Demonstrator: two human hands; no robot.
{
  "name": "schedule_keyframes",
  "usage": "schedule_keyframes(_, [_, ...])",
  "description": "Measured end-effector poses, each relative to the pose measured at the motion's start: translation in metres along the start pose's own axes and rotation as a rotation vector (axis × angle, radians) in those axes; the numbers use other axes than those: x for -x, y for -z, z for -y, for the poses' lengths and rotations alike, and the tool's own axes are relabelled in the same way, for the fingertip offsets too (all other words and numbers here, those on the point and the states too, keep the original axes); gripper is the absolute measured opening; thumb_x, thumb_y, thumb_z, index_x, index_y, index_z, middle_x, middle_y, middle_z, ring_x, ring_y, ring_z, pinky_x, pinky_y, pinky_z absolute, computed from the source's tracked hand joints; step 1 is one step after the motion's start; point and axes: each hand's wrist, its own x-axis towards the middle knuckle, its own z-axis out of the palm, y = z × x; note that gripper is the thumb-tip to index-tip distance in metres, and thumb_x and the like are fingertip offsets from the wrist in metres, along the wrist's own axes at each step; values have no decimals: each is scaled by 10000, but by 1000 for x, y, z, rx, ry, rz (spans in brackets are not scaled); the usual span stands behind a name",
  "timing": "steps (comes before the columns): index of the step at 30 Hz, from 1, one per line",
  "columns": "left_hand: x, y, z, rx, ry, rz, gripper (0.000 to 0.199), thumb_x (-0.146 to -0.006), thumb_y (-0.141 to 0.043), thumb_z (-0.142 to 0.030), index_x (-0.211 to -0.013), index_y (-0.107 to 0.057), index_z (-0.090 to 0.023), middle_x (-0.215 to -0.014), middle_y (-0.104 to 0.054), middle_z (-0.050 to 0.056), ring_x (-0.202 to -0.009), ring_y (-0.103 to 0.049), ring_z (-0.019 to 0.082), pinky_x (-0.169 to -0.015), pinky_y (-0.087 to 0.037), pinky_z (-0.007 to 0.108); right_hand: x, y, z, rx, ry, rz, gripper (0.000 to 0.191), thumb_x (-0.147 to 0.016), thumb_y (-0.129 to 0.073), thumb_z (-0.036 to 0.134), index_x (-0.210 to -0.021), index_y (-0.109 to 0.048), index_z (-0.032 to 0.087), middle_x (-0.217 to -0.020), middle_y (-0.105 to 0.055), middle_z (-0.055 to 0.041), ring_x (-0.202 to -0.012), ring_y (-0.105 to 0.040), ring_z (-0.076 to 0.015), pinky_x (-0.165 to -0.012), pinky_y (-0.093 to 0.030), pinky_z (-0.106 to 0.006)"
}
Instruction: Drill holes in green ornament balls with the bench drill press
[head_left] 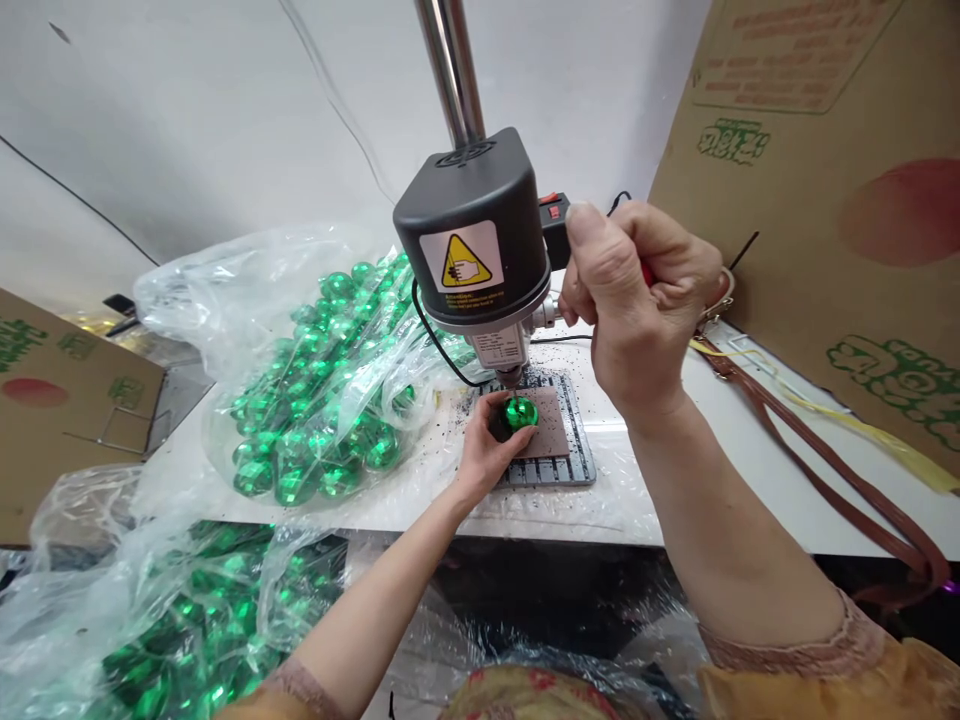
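Note:
A black bench drill press (472, 230) with a yellow warning label stands on the white table. Under its chuck, my left hand (489, 445) grips a shiny green ball (522, 412) between thumb and fingers. The ball rests on a brownish pad (551, 425) that lies on the slotted metal base (581, 455). My right hand (637, 300) is raised at the drill's right side, fingers curled round the feed handle, of which only a bit of red shows. The drill tip is at the top of the ball.
A clear plastic bag of green balls (322, 390) lies left of the drill, with another bag (217, 610) below the table edge. Cardboard boxes (810, 210) stand at both sides. A brown strap (817, 460) lies at right. Dark shavings surround the base.

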Motion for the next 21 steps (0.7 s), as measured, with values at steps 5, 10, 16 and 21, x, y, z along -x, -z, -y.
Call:
schedule_keyframes(5, [3, -8, 2, 113, 45, 11, 507, -765, -795, -333, -1191, -555, -200, -1084, -676, 64, -1001, -660, 204, -895, -533, 346, 0, 1, -2, 3, -3, -8, 475, -891, -626, 293, -543, -318, 192, -491, -254, 66, -422, -290, -30, -428, -269, -230])
schedule_keyframes(10, [1, -5, 3, 112, 21, 24, 509, -765, -797, -334, -1198, -567, -199, -1117, -666, 70, -1038, -647, 213, -934, -519, 358, 7, 3, -3, 50, -20, -1, 494, -903, -611, 322, -547, -292, 193, -498, -260, 53, -427, -291, -43, -443, -265, -262])
schedule_keyframes(16, [1, -5, 2, 118, 4, 21, 495, -772, -792, -333, -1190, -564, -196, -1122, -658, 74, -1045, -640, 218, -928, -514, 355, 24, 4, -7, 46, 88, -66, 533, -906, -611, 290, -522, -257, 179, -494, -207, 47, -425, -300, -39, -455, -225, -263])
schedule_keyframes(21, [1, -5, 1, 106, -19, 17, 483, -776, -791, -333, -1184, -569, -199, -1124, -655, 72, -1036, -638, 212, -914, -513, 345, 33, 5, -10, 17, 143, -75, 546, -892, -601, 203, -504, -219, 166, -463, -229, 49, -419, -328, -40, -439, -247, -264])
